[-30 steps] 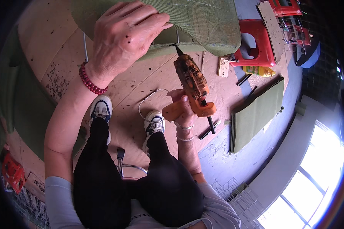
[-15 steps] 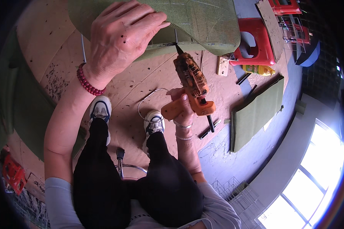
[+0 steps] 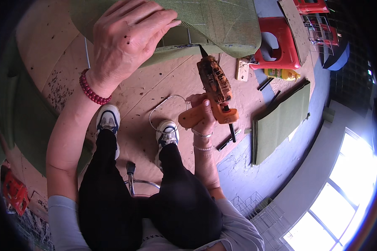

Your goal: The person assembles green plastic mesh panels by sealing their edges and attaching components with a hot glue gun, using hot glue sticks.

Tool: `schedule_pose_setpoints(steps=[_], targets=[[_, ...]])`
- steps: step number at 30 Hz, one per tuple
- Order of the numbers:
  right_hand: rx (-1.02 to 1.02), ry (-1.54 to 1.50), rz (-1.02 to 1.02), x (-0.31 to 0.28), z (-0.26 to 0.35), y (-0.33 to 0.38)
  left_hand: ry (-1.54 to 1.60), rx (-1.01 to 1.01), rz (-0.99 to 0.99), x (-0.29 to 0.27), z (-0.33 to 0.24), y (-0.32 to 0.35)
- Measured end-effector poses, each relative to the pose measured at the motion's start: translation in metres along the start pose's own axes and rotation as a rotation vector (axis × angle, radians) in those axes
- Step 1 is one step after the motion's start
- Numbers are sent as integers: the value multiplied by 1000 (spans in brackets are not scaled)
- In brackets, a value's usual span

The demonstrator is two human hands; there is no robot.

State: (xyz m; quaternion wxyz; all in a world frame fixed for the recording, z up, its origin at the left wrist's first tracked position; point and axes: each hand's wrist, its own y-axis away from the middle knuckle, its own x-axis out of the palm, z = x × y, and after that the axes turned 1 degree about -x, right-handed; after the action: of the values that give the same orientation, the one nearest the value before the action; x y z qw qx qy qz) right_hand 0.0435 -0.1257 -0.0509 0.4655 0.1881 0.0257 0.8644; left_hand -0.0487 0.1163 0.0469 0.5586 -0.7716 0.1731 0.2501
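Upholstery workshop, glue-stained plywood floor (image 3: 155, 83), green fabric panels (image 3: 280, 121), red plastic stool (image 3: 276, 44), wire racks (image 3: 322, 29)

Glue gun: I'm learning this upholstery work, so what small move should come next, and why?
Probably slide the glue gun along the seam. Its nozzle sits at the green fabric's edge, the left hand presses that fabric flat, and the right hand grips the handle.
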Motion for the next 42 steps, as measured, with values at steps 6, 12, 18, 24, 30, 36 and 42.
schedule_pose_setpoints(steps=[6,12,18,24,30,36,42], targets=[[-9,-43,19,-3,-2,-2,-8,-17,7,1,0,0],[-33,-57,32,-9,-4,-7,-6,-13,8,0,-1,0],[-44,-27,-16,-15,0,-14,-3,-8,-1,0,0,-1],[-78,-42,12,-12,-1,-13,-1,-10,2,0,0,-1],[-106,46,-55,-14,7,-21,3,-35,18,-1,-1,0],[-139,126,-90,-12,8,-20,49,-14,-93,5,4,0],[-130,39,-86,-17,3,-22,92,-5,-139,8,6,1]])
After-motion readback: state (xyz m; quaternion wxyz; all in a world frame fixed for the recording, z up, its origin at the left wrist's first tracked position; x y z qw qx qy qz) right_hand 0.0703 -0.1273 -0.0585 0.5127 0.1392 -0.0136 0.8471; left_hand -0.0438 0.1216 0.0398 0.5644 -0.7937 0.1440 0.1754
